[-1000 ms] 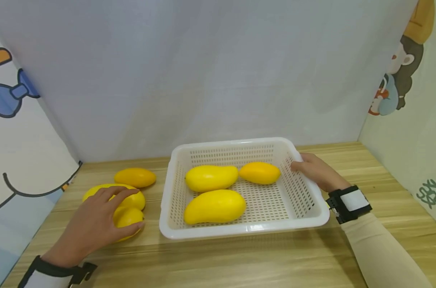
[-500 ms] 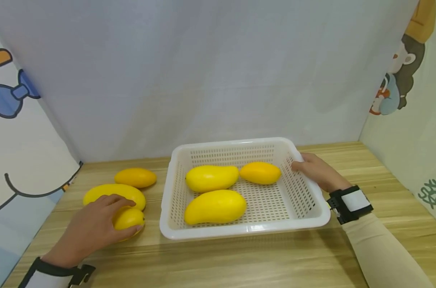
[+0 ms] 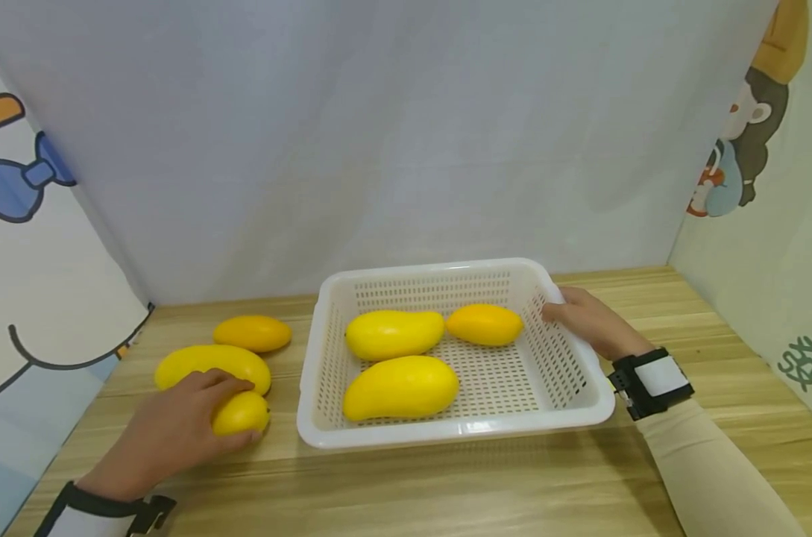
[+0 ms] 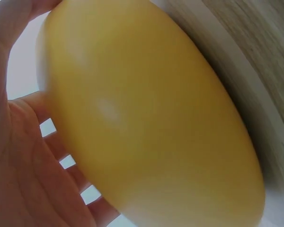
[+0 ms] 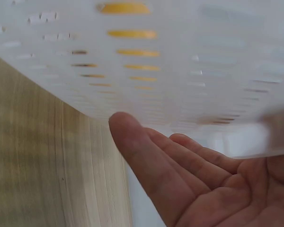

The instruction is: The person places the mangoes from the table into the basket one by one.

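My left hand grips a yellow mango lying nearest me on the left of the table, thumb on its near side and fingers over its far side. In the left wrist view that mango fills most of the picture, with fingers curled behind it. My right hand holds a white plastic basket by its right rim, thumb over the inner side. Seen from the right wrist, several fingers lie under the basket's slotted wall. Its near side looks raised off the table.
Inside the basket lie two yellow mangoes and a smaller orange-yellow mango. Behind the gripped mango are a long yellow mango and an orange mango. A pale cloth wall closes off the wooden table's back.
My left hand has lowered and its fingers have closed from a wider spread onto the near mango, uncovering the long yellow mango behind. The right hand and basket stay put.
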Demonstrator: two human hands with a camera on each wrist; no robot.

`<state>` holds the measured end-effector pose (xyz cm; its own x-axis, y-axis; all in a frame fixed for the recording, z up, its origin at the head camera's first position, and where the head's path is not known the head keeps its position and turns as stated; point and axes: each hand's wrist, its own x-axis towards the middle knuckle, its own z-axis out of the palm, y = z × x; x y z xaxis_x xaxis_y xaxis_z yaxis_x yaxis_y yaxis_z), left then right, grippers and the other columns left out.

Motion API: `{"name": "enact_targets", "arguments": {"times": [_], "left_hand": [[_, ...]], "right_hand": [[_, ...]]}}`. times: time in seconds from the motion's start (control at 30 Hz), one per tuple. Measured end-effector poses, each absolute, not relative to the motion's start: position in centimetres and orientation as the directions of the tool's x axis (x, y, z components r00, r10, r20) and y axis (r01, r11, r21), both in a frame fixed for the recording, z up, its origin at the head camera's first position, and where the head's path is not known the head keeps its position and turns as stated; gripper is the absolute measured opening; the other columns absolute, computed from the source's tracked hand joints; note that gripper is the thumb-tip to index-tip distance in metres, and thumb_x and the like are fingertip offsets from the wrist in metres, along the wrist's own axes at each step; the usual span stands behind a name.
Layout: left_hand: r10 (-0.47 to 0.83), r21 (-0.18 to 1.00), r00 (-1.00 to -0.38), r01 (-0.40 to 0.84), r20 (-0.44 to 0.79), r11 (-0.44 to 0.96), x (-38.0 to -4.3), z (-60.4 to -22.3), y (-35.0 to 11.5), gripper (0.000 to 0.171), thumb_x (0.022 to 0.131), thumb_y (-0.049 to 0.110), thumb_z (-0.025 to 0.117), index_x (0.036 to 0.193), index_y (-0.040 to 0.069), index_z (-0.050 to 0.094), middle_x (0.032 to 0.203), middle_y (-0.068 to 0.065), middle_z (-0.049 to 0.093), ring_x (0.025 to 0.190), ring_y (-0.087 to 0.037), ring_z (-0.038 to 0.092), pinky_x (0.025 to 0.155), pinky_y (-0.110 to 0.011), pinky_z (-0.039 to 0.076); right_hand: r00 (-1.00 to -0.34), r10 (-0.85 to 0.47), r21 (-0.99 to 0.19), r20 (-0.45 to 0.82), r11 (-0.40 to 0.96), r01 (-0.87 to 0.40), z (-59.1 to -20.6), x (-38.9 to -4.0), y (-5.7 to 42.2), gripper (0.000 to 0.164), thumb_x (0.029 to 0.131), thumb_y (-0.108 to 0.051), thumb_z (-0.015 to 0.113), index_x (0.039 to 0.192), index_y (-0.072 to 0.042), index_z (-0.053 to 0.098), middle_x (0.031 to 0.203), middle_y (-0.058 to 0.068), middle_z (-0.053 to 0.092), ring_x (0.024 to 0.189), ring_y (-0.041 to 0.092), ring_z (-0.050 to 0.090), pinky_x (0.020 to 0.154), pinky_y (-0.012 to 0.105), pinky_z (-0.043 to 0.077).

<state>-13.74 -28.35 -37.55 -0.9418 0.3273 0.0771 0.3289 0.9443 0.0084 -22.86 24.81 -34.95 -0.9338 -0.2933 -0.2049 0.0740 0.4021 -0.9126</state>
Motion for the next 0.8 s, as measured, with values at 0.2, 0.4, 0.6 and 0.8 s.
{"name": "enact_targets", "arguments": {"times": [0.2,0.4,0.6,0.8], "left_hand": [[0.319,-0.013,-0.946,0.318,0.057,0.948,-13.8,-37.8,-28.3,0.075,0.069,0.083,0.045,0.114,0.025,0.063,0.114,-0.005,0.058,0.097,-0.025,0.055,0.068,-0.048,0.049],[0.323,-0.001,-0.944,0.323,0.065,0.946,-13.5,-38.2,-27.9,0.078,0.070,0.084,0.043,0.115,0.023,0.062,0.113,-0.006,0.059,0.096,-0.025,0.055,0.070,-0.049,0.049],[0.351,-0.001,-0.931,0.353,0.096,0.936,-13.5,-38.7,-27.2,0.074,0.071,0.083,0.042,0.112,0.025,0.062,0.109,-0.003,0.061,0.095,-0.024,0.053,0.074,-0.048,0.048],[0.344,0.025,-0.936,0.347,0.077,0.938,-13.4,-39.0,-27.0,0.075,0.073,0.082,0.041,0.115,0.023,0.059,0.112,-0.004,0.058,0.097,-0.023,0.054,0.075,-0.048,0.049]], "right_hand": [[-0.935,-0.290,-0.911,-0.204,0.405,0.073,-35.0,-22.9,24.8,0.048,0.093,-0.016,0.041,0.137,0.001,0.032,0.113,0.031,0.055,0.082,0.037,0.064,0.064,0.049,0.053],[-0.934,-0.294,-0.915,-0.205,0.397,0.076,-35.0,-22.9,24.7,0.048,0.093,-0.016,0.041,0.138,0.001,0.031,0.113,0.032,0.055,0.082,0.037,0.064,0.064,0.049,0.053],[-0.934,-0.290,-0.915,-0.208,0.396,0.081,-35.0,-22.8,24.7,0.050,0.093,-0.016,0.041,0.139,0.000,0.030,0.114,0.031,0.055,0.083,0.037,0.064,0.065,0.049,0.053],[-0.935,-0.288,-0.914,-0.209,0.397,0.082,-35.0,-22.7,24.8,0.050,0.093,-0.016,0.041,0.139,0.000,0.029,0.114,0.031,0.055,0.083,0.037,0.064,0.064,0.049,0.053]]}}
